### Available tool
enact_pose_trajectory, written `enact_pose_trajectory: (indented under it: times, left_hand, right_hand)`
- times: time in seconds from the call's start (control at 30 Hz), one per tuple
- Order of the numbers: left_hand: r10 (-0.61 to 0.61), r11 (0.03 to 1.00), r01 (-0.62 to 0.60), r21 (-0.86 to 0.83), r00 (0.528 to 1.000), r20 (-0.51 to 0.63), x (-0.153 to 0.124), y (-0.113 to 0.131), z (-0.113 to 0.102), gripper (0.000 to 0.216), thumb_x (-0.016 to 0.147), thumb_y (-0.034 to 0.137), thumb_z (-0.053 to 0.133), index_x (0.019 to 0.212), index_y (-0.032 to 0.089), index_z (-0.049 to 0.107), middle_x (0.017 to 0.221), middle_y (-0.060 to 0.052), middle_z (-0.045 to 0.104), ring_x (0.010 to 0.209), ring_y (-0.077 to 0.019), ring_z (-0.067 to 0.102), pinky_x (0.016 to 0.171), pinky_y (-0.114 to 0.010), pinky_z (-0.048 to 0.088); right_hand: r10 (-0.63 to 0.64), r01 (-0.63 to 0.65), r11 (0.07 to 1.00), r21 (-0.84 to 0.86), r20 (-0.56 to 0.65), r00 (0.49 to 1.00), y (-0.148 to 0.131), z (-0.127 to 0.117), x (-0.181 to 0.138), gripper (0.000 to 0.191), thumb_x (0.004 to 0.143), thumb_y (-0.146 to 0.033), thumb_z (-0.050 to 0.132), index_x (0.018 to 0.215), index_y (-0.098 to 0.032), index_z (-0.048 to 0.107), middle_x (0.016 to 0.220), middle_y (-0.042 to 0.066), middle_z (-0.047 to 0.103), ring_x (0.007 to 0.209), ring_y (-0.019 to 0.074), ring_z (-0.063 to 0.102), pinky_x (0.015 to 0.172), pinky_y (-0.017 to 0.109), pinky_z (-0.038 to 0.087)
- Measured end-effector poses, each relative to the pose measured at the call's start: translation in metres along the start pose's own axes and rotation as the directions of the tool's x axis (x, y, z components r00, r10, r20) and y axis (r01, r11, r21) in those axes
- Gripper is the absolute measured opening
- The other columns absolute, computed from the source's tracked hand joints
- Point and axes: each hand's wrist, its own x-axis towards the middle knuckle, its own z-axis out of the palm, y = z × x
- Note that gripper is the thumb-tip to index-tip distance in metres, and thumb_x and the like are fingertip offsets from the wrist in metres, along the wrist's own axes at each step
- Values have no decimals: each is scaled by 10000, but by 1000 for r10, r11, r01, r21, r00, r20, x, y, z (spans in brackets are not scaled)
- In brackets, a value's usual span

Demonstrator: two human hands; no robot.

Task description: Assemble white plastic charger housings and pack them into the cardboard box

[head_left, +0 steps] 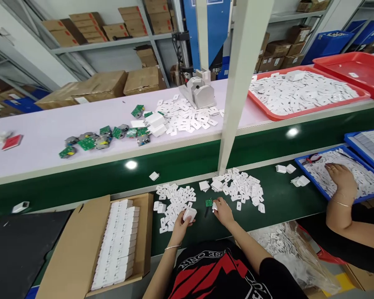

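Observation:
My left hand is closed around a white plastic charger housing, held just above the dark green work surface. To the right of it, my right hand pinches a small white plastic part. Beside those fingertips is a small green circuit board; whether they touch it I cannot tell. A pile of flat white plates lies behind and left of my left hand. Another pile of white plates spreads beyond my right hand, with a few white housings at its left end.
An open carton with rows of white housings stands at left. On the raised shelf are circuit-board assemblies, white plates and a red tray. A post rises ahead. At right, a co-worker's hand rests in a blue tray.

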Motion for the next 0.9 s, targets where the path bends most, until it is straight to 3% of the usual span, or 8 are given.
enact_pose_trajectory:
  times: [0.1,0.23,0.33,0.53,0.63,0.73,0.8,0.9]
  left_hand:
    - [36,981,-21,-192,996,76,-19,16,-13,611,779,599,739,1207,174,637,1157,-130,744,979,-294,770,837,-396,620]
    - [107,933,-56,-354,986,126,-41,34,-31,482,822,480,745,1176,165,660,1066,-110,760,978,-285,748,865,-393,582]
    - [92,889,-46,-456,993,79,-48,43,-37,477,855,566,696,1096,155,669,985,-103,741,901,-269,734,803,-381,569]
    - [175,885,-136,-446,983,48,-47,61,-45,641,962,716,488,652,164,586,662,-33,576,569,-149,561,566,-290,433]
    - [248,927,-193,-323,959,138,-52,83,-51,476,974,606,593,806,164,643,671,-11,586,587,-147,567,582,-273,410]
    - [311,934,-247,-257,917,251,-59,114,-53,363,963,533,674,1084,194,627,747,17,590,660,-150,598,621,-257,420]
    - [331,932,-246,-268,878,346,-63,133,-47,380,970,533,673,1133,197,604,762,25,584,651,-133,593,615,-242,423]
    - [293,910,-68,-409,803,518,-66,149,-29,477,984,628,591,1118,171,605,670,38,573,474,-102,527,474,-219,385]
  right_hand:
    - [-46,50,997,-54,72,996,-21,11,27,453,780,-82,705,1219,-197,700,1342,170,628,1217,347,572,955,407,525]
    - [-56,62,997,-53,113,992,-36,9,42,266,822,-140,718,1086,-163,743,1215,207,652,1177,378,567,981,470,498]
    - [-82,80,997,21,127,989,-48,0,40,237,909,-273,689,1119,-187,756,1175,179,659,1135,347,580,968,459,504]
    - [-205,129,937,325,213,955,-92,-32,11,541,1025,-632,486,1238,-213,753,1084,107,685,824,211,614,738,342,535]
    - [-339,58,748,661,306,890,-122,-62,-11,607,968,-732,544,1162,-211,786,1017,84,675,788,186,569,733,331,511]
    - [-429,-3,567,824,298,853,-151,-91,-29,565,849,-733,728,1101,-232,803,1058,77,647,897,213,591,821,356,514]
    - [-435,65,538,840,211,875,-165,-105,-36,523,812,-697,793,1115,-271,800,1148,81,620,993,234,595,879,374,513]
    - [-438,199,531,824,66,897,-177,-115,-43,478,827,-671,795,1153,-322,791,1258,92,570,1165,272,566,985,416,499]
